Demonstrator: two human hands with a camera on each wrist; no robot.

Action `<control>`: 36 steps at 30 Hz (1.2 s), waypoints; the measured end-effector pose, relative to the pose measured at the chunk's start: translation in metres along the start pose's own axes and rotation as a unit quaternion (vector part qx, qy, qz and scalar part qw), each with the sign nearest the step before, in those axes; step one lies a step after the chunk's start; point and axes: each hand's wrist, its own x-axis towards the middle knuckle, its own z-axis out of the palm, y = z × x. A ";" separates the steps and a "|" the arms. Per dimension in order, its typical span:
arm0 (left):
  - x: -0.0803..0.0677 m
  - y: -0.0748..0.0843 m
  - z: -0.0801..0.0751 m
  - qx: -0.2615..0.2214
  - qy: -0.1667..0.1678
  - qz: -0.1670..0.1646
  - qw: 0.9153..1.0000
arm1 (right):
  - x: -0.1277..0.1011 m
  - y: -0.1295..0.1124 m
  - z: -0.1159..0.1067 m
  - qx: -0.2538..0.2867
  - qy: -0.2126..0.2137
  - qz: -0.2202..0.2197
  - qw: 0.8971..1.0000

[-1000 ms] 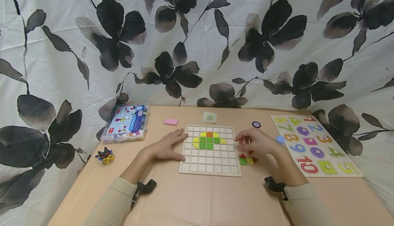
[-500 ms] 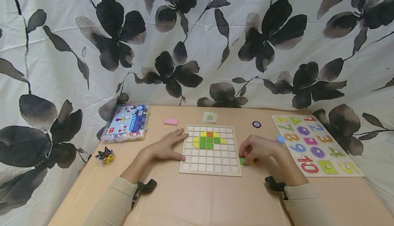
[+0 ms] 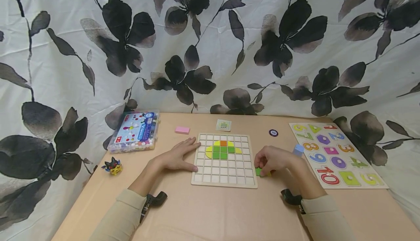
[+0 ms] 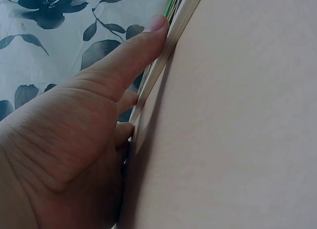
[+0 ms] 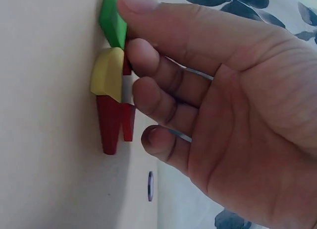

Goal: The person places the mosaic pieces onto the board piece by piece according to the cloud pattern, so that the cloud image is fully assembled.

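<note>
Right hand (image 3: 275,159) lay on the table (image 3: 210,212) just off the right edge of the grid board (image 3: 224,159), fingers curled down over a small cluster of loose tiles. Right wrist view: thumb tip pressed on the green tile (image 5: 112,18), curled fingers touching the yellow tile (image 5: 107,73) and the red pieces (image 5: 110,125) below it; whether the green tile was actually pinched or only pressed, cannot tell for certain, though thumb and forefinger closed about it. In the head view only the green tile (image 3: 259,171) and a sliver of yellow showed under the hand.

Left hand (image 3: 177,156) rested flat against the left edge of the board, fingers straight and relaxed, holding nothing. Left wrist view: thumb (image 4: 130,50) lay along the board's wooden rim (image 4: 171,40), the other fingers tucked beneath against the side.

On the board: a partial figure in the upper middle rows, green squares (image 3: 220,152) flanked by yellow curved pieces with one orange square (image 3: 223,143) on top. Other cells bare wood.

Further out: pattern card (image 3: 223,125) just behind the board, pink block (image 3: 182,129) to its left, clear box of beads (image 3: 135,131) further left, small black-and-yellow figure (image 3: 113,166) near the left table edge. Right side: round dark token (image 3: 273,132), a light blue piece (image 3: 298,148) just beyond the right hand, number puzzle board (image 3: 334,153) well apart. Floral curtain (image 3: 210,44) behind everything
</note>
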 end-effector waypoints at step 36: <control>-0.002 0.000 0.000 -0.003 -0.002 -0.007 1.000 | -0.001 -0.001 -0.001 -0.001 0.023 -0.029 0.999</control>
